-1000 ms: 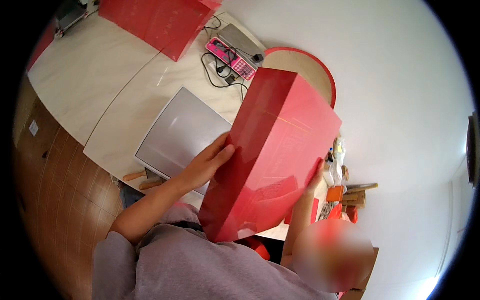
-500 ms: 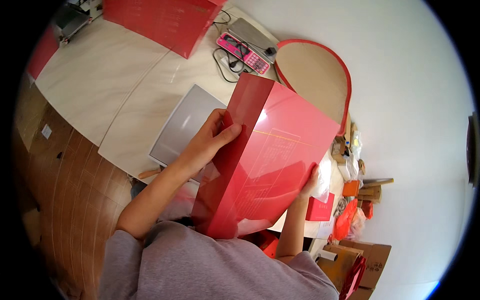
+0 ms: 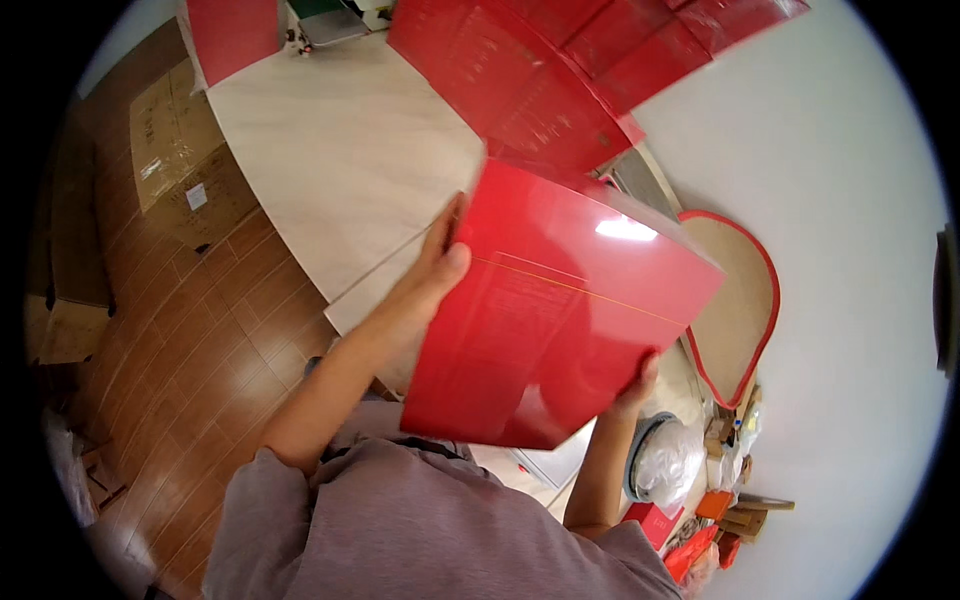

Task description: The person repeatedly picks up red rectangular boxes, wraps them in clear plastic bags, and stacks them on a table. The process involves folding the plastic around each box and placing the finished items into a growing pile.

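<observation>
A large glossy red box (image 3: 540, 330) with a thin gold line is held out in front of my body, its broad face up. My left hand (image 3: 440, 255) grips its upper left edge, thumb on the face and fingers round the side. My right hand (image 3: 632, 385) holds the lower right edge, mostly hidden by the box. Behind and beneath it is the cream table (image 3: 320, 140), with part of a silver-grey board (image 3: 550, 462) showing below the box's lower edge.
Red bags (image 3: 510, 75) lie along the table's far side. Left on the wooden floor (image 3: 190, 420) stand cardboard cartons (image 3: 175, 160). At right, a red-rimmed beige board (image 3: 728, 300) leans by the white wall, above a clear plastic bag (image 3: 668, 460) and assorted boxes.
The view has swung left, showing more floor, cartons and red bags. The box in both my hands has turned flatter, so its dark side face is mostly out of sight.
</observation>
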Demonstrator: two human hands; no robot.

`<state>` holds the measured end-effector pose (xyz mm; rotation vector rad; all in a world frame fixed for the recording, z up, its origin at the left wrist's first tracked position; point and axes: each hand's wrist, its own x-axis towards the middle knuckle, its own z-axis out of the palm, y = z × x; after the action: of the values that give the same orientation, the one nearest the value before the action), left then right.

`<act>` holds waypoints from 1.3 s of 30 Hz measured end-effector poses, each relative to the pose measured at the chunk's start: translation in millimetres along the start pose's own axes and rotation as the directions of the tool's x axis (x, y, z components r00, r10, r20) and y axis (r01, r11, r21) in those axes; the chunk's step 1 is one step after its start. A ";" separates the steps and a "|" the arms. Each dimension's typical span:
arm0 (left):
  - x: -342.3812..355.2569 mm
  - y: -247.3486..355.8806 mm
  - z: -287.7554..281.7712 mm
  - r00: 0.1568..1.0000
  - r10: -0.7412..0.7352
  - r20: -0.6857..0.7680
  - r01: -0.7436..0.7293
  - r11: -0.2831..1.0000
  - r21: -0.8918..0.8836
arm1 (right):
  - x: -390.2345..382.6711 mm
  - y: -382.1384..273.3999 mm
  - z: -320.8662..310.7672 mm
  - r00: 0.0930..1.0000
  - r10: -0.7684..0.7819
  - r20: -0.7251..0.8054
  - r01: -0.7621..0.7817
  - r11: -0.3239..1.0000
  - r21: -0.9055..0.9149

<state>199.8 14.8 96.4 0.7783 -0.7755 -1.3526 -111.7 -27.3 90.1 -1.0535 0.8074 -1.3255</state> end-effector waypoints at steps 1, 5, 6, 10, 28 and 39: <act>3.0 21.5 -19.8 1.000 0.028 0.012 -0.029 0.993 0.118 | 13.5 11.3 19.4 0.999 -0.032 0.043 0.034 0.999 -0.027; 15.0 73.8 -99.7 0.974 0.118 -0.191 -0.057 0.954 0.295 | 74.3 44.5 117.5 0.983 0.063 0.173 -0.044 0.993 -0.109; 22.8 73.7 -126.7 0.964 0.192 -0.183 -0.125 0.937 0.325 | 95.3 56.0 124.2 0.959 0.095 0.268 0.001 0.942 -0.336; 41.5 67.4 -215.4 0.962 0.259 -0.080 -0.189 0.852 0.488 | 125.5 83.8 179.6 0.846 0.348 0.404 -0.006 0.764 -0.645; 89.8 -59.2 -391.4 0.964 0.046 -0.261 0.114 0.818 0.563 | 106.7 161.6 152.7 0.893 0.232 0.386 0.210 0.544 -0.813; 52.4 -98.9 -240.6 0.535 0.493 -0.686 0.114 0.763 0.637 | -85.0 80.4 -94.3 0.652 -0.352 -0.671 -0.338 0.658 -0.673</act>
<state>353.6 -35.0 -114.0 1.6529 -0.4743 -0.3148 -179.5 38.6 -26.6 -1.0812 2.1943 -1.4672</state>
